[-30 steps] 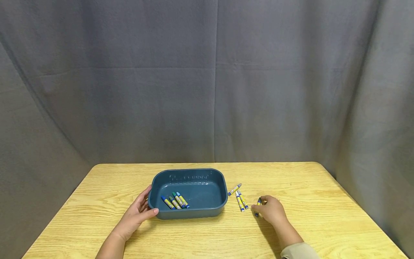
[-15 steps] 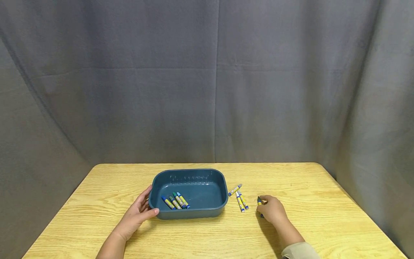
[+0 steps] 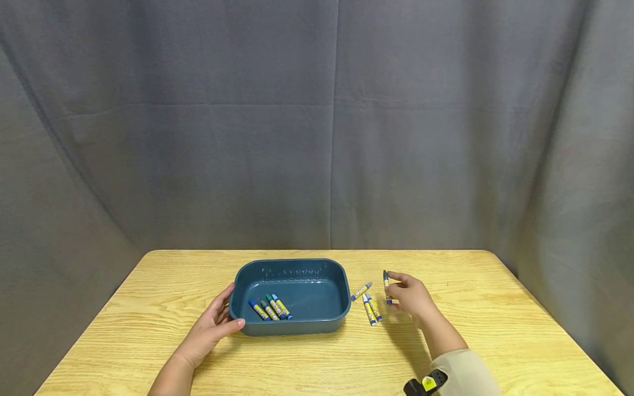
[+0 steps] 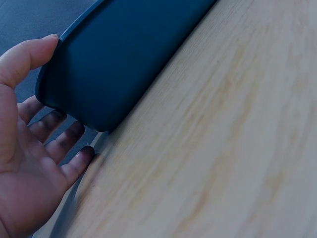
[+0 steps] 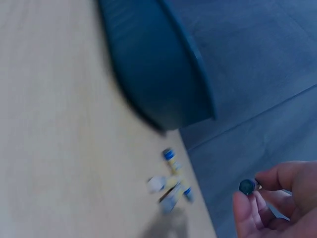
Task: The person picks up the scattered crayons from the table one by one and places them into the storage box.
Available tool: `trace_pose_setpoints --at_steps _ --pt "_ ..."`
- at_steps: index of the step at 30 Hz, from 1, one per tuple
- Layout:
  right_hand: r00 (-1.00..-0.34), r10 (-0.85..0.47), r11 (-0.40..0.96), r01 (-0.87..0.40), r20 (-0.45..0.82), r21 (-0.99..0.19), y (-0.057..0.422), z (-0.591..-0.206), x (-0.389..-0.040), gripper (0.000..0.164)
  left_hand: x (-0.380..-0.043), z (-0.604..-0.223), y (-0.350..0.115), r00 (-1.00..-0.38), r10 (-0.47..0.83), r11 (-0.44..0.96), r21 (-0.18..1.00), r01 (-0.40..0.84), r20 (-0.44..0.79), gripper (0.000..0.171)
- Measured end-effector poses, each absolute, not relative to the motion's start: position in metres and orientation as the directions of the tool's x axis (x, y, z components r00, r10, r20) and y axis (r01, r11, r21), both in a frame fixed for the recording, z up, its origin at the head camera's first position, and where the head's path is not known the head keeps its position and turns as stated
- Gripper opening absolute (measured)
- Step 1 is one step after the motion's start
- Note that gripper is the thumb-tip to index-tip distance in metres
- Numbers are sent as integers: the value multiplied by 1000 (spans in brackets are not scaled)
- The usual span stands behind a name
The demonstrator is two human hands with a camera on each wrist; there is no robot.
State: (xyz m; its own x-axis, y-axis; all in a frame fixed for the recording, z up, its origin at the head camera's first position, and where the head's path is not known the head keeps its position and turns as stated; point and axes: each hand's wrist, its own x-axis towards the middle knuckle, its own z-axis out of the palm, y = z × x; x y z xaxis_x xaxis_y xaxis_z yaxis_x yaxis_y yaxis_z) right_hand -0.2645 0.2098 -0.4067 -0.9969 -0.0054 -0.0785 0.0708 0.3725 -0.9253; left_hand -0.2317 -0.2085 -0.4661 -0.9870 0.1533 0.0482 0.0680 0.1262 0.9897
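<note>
In the head view, the right hand [image 3: 408,297] pinches a crayon [image 3: 386,286], long axis roughly fore-and-aft; left of that grip lies the blue tray [image 3: 292,328], with loose crayons [image 3: 369,309] between. In the left wrist view, the left hand [image 4: 29,163], nearer the tray, grips its end. In the right wrist view, the pinched crayon shows end-on.

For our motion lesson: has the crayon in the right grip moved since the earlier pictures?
Yes: relative to the table, the held crayon has shifted left and up in the head view.
</note>
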Motion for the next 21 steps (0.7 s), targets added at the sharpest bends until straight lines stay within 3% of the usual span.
trace_pose_setpoints --at_steps 13,21 --pt "-991 -135 216 -24 -6 -976 167 -382 -286 51 -231 -466 -208 -985 161 104 992 73 56 86" --pt "-992 -123 228 5 -34 -974 132 -376 -296 50 -231 -467 -209 -987 148 112 991 79 62 87"
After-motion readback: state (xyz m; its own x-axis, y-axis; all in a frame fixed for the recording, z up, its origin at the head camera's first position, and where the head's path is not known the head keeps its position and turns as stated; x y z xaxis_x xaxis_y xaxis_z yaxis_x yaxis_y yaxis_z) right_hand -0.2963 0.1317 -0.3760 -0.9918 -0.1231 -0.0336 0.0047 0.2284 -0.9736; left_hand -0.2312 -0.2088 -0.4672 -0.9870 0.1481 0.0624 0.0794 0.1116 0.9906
